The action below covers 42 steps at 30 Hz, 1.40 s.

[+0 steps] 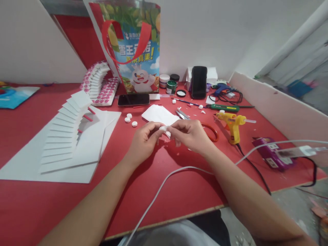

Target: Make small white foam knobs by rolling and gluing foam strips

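Over the middle of the red table, my left hand [143,141] and my right hand [191,136] meet fingertip to fingertip. Both pinch a small white piece [164,128]; the fingers partly cover it, so its material cannot be told. Just beyond them lies a stack of white paper sheets [159,114]. Several small round white pieces [134,124] rest to the left of it. Scissors [183,114] with orange-red handles lie behind my right hand, which partly hides them.
To the left, a curved white stepped model [61,133] stands on white boards [77,176]. A yellow glue gun [233,124], purple box [274,153] and white cable [176,169] lie right. Behind are a printed bag [139,68], phone [133,99], paint jars [171,87] and green-handled tool [224,108].
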Each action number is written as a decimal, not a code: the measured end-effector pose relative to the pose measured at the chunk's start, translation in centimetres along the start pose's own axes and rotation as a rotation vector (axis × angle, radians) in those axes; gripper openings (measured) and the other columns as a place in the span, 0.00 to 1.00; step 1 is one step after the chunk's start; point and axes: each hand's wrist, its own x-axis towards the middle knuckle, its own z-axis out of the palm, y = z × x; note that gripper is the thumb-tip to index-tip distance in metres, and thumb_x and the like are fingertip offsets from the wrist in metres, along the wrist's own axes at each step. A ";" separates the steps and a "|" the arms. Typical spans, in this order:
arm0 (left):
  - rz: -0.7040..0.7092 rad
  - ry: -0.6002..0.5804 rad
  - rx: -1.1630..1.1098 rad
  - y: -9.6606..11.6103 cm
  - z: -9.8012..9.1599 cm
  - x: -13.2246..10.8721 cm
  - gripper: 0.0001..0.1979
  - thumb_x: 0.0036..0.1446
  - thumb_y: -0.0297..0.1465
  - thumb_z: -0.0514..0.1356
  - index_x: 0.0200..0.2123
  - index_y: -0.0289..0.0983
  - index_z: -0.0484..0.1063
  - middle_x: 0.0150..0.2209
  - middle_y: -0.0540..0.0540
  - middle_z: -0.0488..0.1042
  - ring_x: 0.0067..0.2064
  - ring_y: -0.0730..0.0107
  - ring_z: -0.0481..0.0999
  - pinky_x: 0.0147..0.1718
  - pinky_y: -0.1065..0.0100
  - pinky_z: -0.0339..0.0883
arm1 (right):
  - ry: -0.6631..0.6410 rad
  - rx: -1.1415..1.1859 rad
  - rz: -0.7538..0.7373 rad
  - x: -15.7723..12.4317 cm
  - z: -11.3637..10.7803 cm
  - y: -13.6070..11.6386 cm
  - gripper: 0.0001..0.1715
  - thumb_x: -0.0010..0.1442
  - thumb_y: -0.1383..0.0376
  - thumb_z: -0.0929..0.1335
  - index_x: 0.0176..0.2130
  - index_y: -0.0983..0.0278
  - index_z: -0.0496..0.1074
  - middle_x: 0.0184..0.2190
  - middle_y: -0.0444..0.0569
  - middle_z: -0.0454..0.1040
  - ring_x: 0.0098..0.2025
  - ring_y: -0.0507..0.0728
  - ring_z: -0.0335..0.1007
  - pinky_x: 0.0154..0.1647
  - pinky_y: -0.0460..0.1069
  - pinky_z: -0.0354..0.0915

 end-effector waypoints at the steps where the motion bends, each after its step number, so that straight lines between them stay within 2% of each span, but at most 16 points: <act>1: -0.099 -0.012 -0.152 -0.1 0.1 0.1 0.10 0.61 0.37 0.63 0.39 0.37 0.76 0.25 0.52 0.69 0.26 0.73 0.66 0.30 0.68 0.65 | 0.014 0.079 0.040 0.1 -0.1 0.0 0.13 0.60 0.60 0.68 0.29 0.67 0.75 0.16 0.42 0.70 0.16 0.49 0.64 0.22 0.45 0.59; 5: -0.368 -0.112 -0.741 -0.3 0.2 0.3 0.11 0.52 0.33 0.69 0.36 0.33 0.74 0.24 0.52 0.64 0.24 0.79 0.60 0.24 0.74 0.61 | 0.189 0.211 0.057 0.5 -0.4 0.3 0.09 0.56 0.65 0.66 0.32 0.67 0.75 0.17 0.38 0.67 0.14 0.46 0.56 0.18 0.44 0.53; 7: -0.424 -0.166 -0.951 -0.1 -0.1 0.3 0.12 0.48 0.29 0.71 0.34 0.32 0.74 0.25 0.53 0.61 0.23 0.82 0.56 0.21 0.78 0.57 | 0.262 0.233 0.041 0.7 -0.4 0.7 0.09 0.56 0.66 0.66 0.31 0.67 0.75 0.16 0.37 0.63 0.15 0.45 0.52 0.18 0.44 0.50; 10: -0.413 -0.250 -1.146 0.4 -0.5 0.0 0.13 0.45 0.28 0.71 0.29 0.33 0.70 0.25 0.54 0.55 0.21 0.84 0.51 0.16 0.80 0.50 | 0.314 0.263 0.031 0.8 -0.4 1.0 0.09 0.56 0.65 0.66 0.32 0.67 0.76 0.16 0.37 0.62 0.16 0.45 0.51 0.18 0.44 0.49; 15: -0.351 -0.388 -1.126 0.8 -0.8 -0.4 0.19 0.43 0.33 0.73 0.24 0.36 0.63 0.22 0.56 0.48 0.20 0.83 0.44 0.13 0.77 0.44 | 0.318 0.221 0.044 0.8 -0.2 1.3 0.10 0.56 0.64 0.66 0.32 0.67 0.76 0.17 0.38 0.63 0.17 0.46 0.52 0.20 0.45 0.50; 18: -0.348 -0.426 -1.121 0.5 -0.8 -0.5 0.18 0.42 0.33 0.73 0.24 0.36 0.65 0.22 0.55 0.50 0.19 0.84 0.44 0.13 0.77 0.44 | 0.318 0.162 0.031 0.8 0.0 1.6 0.10 0.56 0.65 0.66 0.32 0.67 0.76 0.17 0.38 0.64 0.19 0.47 0.55 0.21 0.45 0.52; 21: -0.338 -0.407 -1.096 0.2 -0.7 -0.4 0.15 0.44 0.34 0.73 0.27 0.35 0.70 0.22 0.55 0.54 0.20 0.83 0.47 0.14 0.77 0.48 | 0.321 0.040 -0.009 0.8 0.1 1.7 0.10 0.57 0.66 0.65 0.32 0.66 0.76 0.18 0.39 0.66 0.20 0.48 0.57 0.23 0.45 0.54; 25: -0.337 -0.301 -1.017 -0.1 -0.5 -0.2 0.14 0.46 0.35 0.73 0.30 0.34 0.73 0.23 0.53 0.58 0.21 0.82 0.52 0.17 0.77 0.54 | 0.243 -0.370 -0.146 0.2 -0.1 -0.1 0.11 0.60 0.67 0.64 0.30 0.65 0.74 0.20 0.43 0.70 0.22 0.50 0.61 0.26 0.46 0.54; 28: -0.319 -0.236 -1.022 -0.3 -0.5 -0.1 0.14 0.47 0.34 0.72 0.31 0.34 0.72 0.24 0.53 0.59 0.23 0.82 0.55 0.19 0.77 0.56 | 0.169 -0.821 -0.168 -1.1 -1.1 -2.4 0.17 0.63 0.64 0.65 0.23 0.64 0.69 0.20 0.49 0.70 0.20 0.51 0.58 0.23 0.49 0.46; 31: -0.301 -0.191 -1.060 -0.4 -0.6 0.1 0.14 0.48 0.31 0.72 0.28 0.35 0.68 0.26 0.52 0.60 0.24 0.81 0.57 0.21 0.77 0.58 | 0.189 -1.107 -0.127 -3.7 -3.1 -3.5 0.26 0.64 0.57 0.66 0.18 0.62 0.62 0.13 0.46 0.60 0.16 0.50 0.49 0.21 0.50 0.41; 34: -0.284 -0.166 -1.074 -0.5 -0.7 0.1 0.14 0.49 0.31 0.72 0.28 0.35 0.67 0.27 0.52 0.61 0.25 0.81 0.59 0.22 0.77 0.59 | 0.330 -1.261 0.019 -6.9 -6.3 -2.5 0.29 0.65 0.50 0.66 0.18 0.60 0.59 0.13 0.45 0.57 0.15 0.51 0.48 0.22 0.50 0.41; 37: -0.275 -0.144 -1.085 -0.4 -0.6 0.3 0.14 0.47 0.31 0.72 0.29 0.35 0.69 0.26 0.52 0.63 0.25 0.81 0.60 0.23 0.76 0.59 | 0.465 -1.242 0.247 -8.6 -9.9 0.0 0.28 0.61 0.48 0.68 0.19 0.57 0.56 0.19 0.52 0.64 0.18 0.54 0.55 0.23 0.53 0.49; 40: -0.307 -0.127 -1.076 -0.3 -0.4 0.4 0.14 0.44 0.30 0.74 0.30 0.33 0.73 0.25 0.52 0.65 0.24 0.82 0.61 0.23 0.76 0.59 | 0.426 -1.008 0.378 -7.9 -12.3 2.7 0.23 0.58 0.54 0.70 0.19 0.57 0.61 0.21 0.57 0.68 0.21 0.57 0.63 0.24 0.54 0.54; 42: -0.304 -0.095 -1.023 -0.3 -0.2 0.4 0.14 0.44 0.31 0.74 0.30 0.33 0.74 0.25 0.52 0.68 0.24 0.82 0.62 0.24 0.75 0.60 | 0.435 -0.831 0.428 -6.8 -12.9 4.4 0.20 0.57 0.53 0.70 0.20 0.59 0.67 0.19 0.55 0.70 0.20 0.57 0.65 0.23 0.53 0.54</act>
